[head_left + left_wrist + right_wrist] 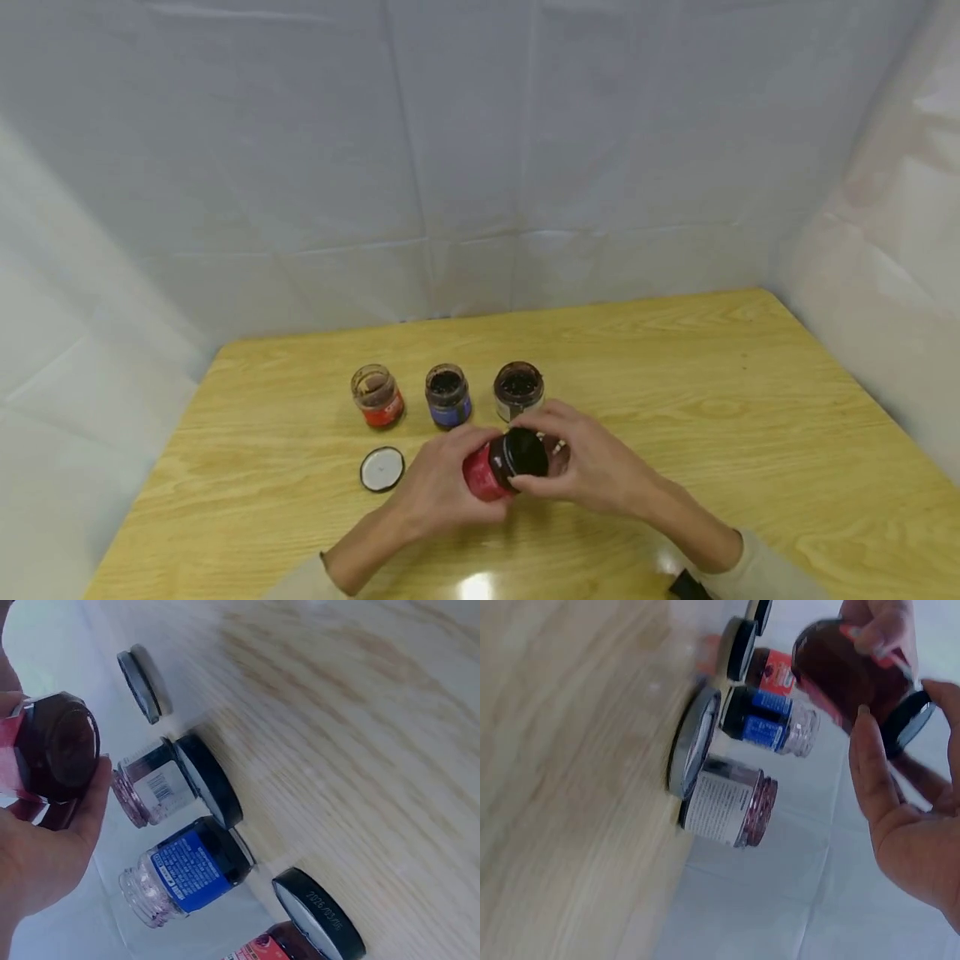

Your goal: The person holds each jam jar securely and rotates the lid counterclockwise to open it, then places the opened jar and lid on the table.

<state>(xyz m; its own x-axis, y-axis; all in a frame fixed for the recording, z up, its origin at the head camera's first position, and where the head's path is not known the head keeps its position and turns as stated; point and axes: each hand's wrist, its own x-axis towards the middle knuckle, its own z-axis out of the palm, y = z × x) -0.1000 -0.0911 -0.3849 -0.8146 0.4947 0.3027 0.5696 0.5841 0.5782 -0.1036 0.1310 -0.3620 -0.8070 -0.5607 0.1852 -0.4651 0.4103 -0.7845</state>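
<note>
My left hand [446, 483] grips a glass jar with a red label [483, 473], tilted sideways above the table. The fingers and thumb of my right hand [596, 462] pinch the jar's black lid [527, 452]. In the right wrist view, the lid [909, 724] sits at the jar's mouth; how tightly cannot be told. The dark base of the jar [71, 750] faces the left wrist camera. Behind the hands stand an uncovered jar with an orange-red label [381, 404], one with a blue label [448, 400] and one with a white label [517, 392].
A loose lid [382, 469] lies white side up left of my left hand. Two more lids, a near one [694, 742] and a farther one [740, 649], lie before the jars in the right wrist view. A pale sheet [480, 167] hangs behind the wooden table [750, 417].
</note>
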